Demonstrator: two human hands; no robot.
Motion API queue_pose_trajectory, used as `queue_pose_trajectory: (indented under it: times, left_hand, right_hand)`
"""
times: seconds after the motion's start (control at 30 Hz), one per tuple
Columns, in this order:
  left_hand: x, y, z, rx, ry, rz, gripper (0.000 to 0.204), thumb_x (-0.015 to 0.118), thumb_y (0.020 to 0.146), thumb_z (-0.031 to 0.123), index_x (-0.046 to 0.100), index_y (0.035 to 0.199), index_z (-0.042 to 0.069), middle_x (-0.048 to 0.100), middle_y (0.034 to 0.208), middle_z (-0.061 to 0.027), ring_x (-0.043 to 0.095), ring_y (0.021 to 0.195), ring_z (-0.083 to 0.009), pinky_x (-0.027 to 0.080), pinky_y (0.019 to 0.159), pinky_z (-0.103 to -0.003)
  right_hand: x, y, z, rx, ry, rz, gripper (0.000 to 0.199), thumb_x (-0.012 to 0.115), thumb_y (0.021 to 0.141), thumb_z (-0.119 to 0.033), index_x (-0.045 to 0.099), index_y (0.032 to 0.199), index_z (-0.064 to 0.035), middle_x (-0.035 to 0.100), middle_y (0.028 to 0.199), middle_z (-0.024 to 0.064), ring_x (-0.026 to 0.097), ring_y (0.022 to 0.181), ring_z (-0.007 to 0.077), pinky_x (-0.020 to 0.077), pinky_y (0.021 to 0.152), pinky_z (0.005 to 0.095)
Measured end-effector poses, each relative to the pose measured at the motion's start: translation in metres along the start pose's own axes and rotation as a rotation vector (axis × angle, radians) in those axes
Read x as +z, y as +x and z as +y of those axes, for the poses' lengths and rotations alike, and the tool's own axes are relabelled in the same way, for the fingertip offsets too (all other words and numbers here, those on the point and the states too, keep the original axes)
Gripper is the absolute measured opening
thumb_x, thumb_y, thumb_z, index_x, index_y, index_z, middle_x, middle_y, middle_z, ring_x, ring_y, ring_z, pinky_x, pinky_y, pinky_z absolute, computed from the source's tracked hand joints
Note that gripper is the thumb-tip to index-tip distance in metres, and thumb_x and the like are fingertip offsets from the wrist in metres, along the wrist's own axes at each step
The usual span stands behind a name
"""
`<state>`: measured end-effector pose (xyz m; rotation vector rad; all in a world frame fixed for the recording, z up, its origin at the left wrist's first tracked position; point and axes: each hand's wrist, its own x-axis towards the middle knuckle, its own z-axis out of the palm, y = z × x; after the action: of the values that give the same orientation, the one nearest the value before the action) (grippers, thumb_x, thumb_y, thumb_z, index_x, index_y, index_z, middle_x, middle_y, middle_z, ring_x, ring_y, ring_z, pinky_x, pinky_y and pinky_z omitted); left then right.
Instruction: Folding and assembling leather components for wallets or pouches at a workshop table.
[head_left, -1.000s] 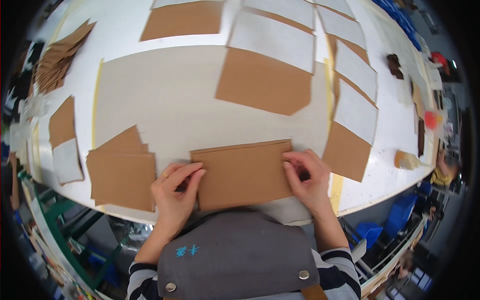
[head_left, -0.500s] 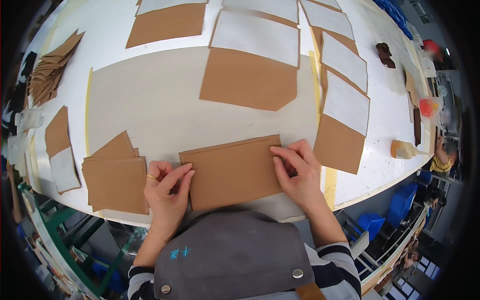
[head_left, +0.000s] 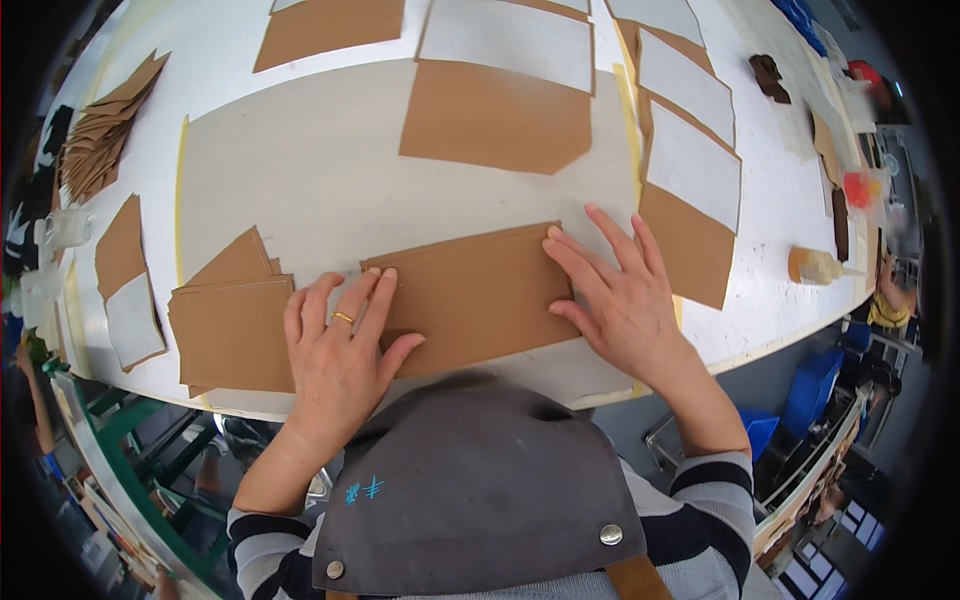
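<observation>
In front of me lies a folded brown leather-like panel (head_left: 480, 300), its long far edge showing a narrow layered strip. My left hand (head_left: 342, 345), with a ring on one finger, rests its fingertips on the panel's far left corner, thumb apart on the surface. At the other end, my right hand (head_left: 635, 305) is spread, index fingertip on the far right corner and thumb by the right edge; its other fingers reach past the panel. Neither hand grips anything. Just left of my left hand is a pile of similar brown panels (head_left: 235, 335).
Beyond the panel, brown pieces with white backing (head_left: 500, 110) overlap in rows, with another row (head_left: 690, 230) on the right. A fanned brown stack (head_left: 110, 130) sits far left. A squeeze bottle (head_left: 815, 267) lies near the white table's (head_left: 740, 330) right edge.
Both hands have gone from pinching the panel's far corners to lying on it with fingers extended. The whole table has shifted slightly upward in view.
</observation>
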<state>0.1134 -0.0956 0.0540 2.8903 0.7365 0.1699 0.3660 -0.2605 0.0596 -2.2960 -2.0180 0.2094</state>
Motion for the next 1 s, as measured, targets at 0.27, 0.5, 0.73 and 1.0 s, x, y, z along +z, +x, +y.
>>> queue_pose_trajectory:
  times: [0.27, 0.5, 0.73, 1.0]
  left_hand:
    - [-0.014, -0.011, -0.015, 0.036, -0.079, -0.199, 0.084, 0.086, 0.068, 0.031, 0.052, 0.142, 0.008, 0.048, 0.15, -0.0036, 0.033, 0.143, -0.037, 0.024, 0.118, -0.057]
    - [-0.011, -0.016, -0.025, 0.059, -0.08, -0.191, 0.093, 0.087, 0.065, 0.03, 0.047, 0.147, 0.011, 0.042, 0.155, -0.0023, 0.025, 0.148, -0.038, 0.017, 0.12, -0.061]
    - [-0.024, 0.006, -0.022, 0.151, -0.114, -0.175, 0.067, 0.068, 0.089, 0.032, 0.046, 0.149, 0.012, 0.036, 0.158, -0.0082, 0.022, 0.149, -0.0391, 0.014, 0.119, -0.061]
    - [0.038, 0.084, 0.054, 0.559, -0.261, -0.163, 0.064, 0.06, 0.095, 0.031, 0.041, 0.15, 0.005, 0.034, 0.16, -0.0104, 0.028, 0.148, -0.0326, 0.015, 0.121, -0.055]
  right_hand:
    - [-0.008, -0.005, 0.015, 0.008, 0.154, -0.209, 0.092, 0.084, 0.071, -0.036, 0.041, 0.151, -0.0224, 0.036, 0.159, -0.0078, 0.018, 0.153, 0.0313, 0.018, 0.122, 0.0607]
    - [-0.007, -0.01, 0.02, 0.023, 0.231, -0.256, 0.098, 0.085, 0.073, -0.026, 0.033, 0.156, -0.0255, 0.029, 0.163, -0.0089, 0.013, 0.154, 0.03, 0.0133, 0.122, 0.0624]
    - [0.003, -0.033, 0.018, 0.027, 0.652, -0.091, 0.085, 0.075, 0.086, -0.036, 0.031, 0.157, -0.0189, 0.026, 0.165, 0.0033, 0.01, 0.155, 0.0318, 0.0066, 0.12, 0.0634]
    - [0.03, -0.052, -0.039, 0.127, 0.151, 0.04, 0.091, 0.067, 0.084, -0.056, 0.039, 0.148, 0.0017, 0.033, 0.16, 0.0133, 0.02, 0.153, 0.0293, 0.0109, 0.119, 0.0635]
